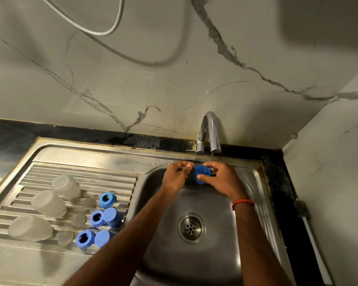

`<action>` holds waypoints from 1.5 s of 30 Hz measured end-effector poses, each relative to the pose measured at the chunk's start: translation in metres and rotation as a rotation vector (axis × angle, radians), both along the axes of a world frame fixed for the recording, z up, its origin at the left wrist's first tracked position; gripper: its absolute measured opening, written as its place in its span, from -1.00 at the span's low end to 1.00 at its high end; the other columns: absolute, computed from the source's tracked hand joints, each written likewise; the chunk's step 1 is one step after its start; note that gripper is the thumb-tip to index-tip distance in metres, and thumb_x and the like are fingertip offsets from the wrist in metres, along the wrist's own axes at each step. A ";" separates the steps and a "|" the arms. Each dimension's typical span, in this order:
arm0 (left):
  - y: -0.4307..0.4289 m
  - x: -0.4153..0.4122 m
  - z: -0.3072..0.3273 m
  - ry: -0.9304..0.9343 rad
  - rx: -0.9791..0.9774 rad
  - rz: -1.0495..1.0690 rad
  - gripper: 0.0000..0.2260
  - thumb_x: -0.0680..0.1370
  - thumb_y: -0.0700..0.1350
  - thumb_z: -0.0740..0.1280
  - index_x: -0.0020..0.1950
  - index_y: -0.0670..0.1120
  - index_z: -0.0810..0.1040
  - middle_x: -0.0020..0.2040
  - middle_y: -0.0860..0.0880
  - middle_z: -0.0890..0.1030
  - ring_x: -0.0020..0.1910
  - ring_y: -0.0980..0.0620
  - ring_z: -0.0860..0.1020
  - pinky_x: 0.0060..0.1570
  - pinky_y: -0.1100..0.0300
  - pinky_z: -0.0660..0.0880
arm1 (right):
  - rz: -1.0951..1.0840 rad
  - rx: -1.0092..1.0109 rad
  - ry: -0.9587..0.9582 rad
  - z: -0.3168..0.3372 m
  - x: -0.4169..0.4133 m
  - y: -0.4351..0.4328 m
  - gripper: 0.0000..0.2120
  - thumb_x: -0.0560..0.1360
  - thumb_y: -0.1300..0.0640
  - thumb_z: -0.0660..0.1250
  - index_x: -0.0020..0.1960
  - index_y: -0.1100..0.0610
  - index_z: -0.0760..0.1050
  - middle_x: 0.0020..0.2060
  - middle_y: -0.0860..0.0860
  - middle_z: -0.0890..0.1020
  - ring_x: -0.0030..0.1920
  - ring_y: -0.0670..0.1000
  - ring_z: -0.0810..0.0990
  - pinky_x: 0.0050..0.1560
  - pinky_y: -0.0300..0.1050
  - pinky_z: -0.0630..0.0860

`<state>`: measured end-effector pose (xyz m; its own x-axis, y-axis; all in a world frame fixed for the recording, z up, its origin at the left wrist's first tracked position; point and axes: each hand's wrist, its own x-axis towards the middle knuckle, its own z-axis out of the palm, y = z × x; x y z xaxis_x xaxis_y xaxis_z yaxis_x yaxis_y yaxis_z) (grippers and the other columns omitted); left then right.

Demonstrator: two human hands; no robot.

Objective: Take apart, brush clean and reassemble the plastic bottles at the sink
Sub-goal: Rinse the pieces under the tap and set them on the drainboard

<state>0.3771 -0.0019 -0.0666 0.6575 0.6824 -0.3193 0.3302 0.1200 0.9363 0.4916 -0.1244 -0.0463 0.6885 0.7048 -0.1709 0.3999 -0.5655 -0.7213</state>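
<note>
We hold the blue cap (203, 174) in our right hand (221, 179). The thumb is under its near edge and the fingers curl over the far side, so that hand is clamped on it. The cap sits at the left end of the grip, directly below the tap (212, 131), whose thin stream falls onto it. Its open mouth seems to tilt up and leftward, away from the palm.

Our left hand (177, 174) is just beside the cap on that open side, apart from it by a small gap. It is the hand nearer the mouth, so we judge it should work the inside. Its fingers are curled in, and we cannot tell whether they pinch something small.

The clear bottles (50, 203) and blue rings (106, 200) lie well to the left of both hands.
</note>
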 end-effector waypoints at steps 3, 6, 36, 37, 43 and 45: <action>-0.002 -0.008 0.003 -0.040 0.068 -0.159 -0.77 0.67 -0.16 0.27 0.30 -0.03 0.58 0.09 0.05 0.63 -0.02 0.21 0.60 -0.08 0.31 0.56 | -0.007 0.002 0.107 0.000 -0.001 0.000 -0.61 0.51 0.01 0.45 0.28 0.15 0.58 0.07 0.09 0.67 0.04 0.03 0.64 0.09 0.02 0.62; -0.008 -0.015 0.005 -0.037 -0.005 -0.257 -0.80 0.68 -0.16 0.26 0.22 -0.22 0.59 -0.06 -0.11 0.66 -0.31 0.17 0.62 -0.32 0.35 0.53 | -0.046 -0.011 0.200 0.002 -0.008 0.001 -0.80 0.59 0.02 0.33 0.12 0.09 0.64 0.02 0.13 0.66 -0.05 0.10 0.65 -0.19 -0.03 0.66; 0.068 -0.156 0.059 0.238 1.092 -0.278 -0.77 0.66 0.04 0.26 0.20 0.01 0.63 0.06 -0.02 0.67 0.05 -0.04 0.55 0.06 -0.01 0.54 | 0.368 0.033 0.012 0.054 -0.131 0.079 -0.82 0.56 -0.06 0.36 0.09 0.01 0.57 0.02 0.01 0.59 0.01 0.04 0.58 0.06 0.09 0.62; 0.078 -0.165 0.059 0.244 1.108 -0.256 -0.77 0.66 0.05 0.26 0.22 0.02 0.63 0.08 -0.02 0.67 0.07 -0.05 0.55 0.06 -0.02 0.54 | 0.381 0.026 0.002 0.054 -0.139 0.090 -0.83 0.58 -0.04 0.34 0.11 0.01 0.58 0.04 0.02 0.59 0.04 0.03 0.58 0.10 0.08 0.61; 0.121 -0.197 0.061 0.302 1.091 -0.217 -0.75 0.67 0.05 0.26 0.26 0.01 0.62 0.20 -0.02 0.64 0.21 -0.06 0.50 0.12 0.01 0.51 | 0.415 -0.085 -0.061 0.042 -0.175 0.135 -0.65 0.57 0.15 0.37 0.34 -0.03 0.50 0.26 0.02 0.56 0.22 0.05 0.53 0.24 -0.08 0.46; 0.131 -0.205 0.059 0.300 1.081 -0.207 -0.76 0.67 0.02 0.25 0.26 0.01 0.61 0.20 -0.02 0.64 0.20 -0.04 0.50 0.12 0.02 0.50 | 0.410 -0.093 -0.081 0.035 -0.184 0.145 -0.59 0.52 0.14 0.43 0.34 -0.04 0.47 0.26 -0.02 0.56 0.22 0.02 0.53 0.24 -0.08 0.48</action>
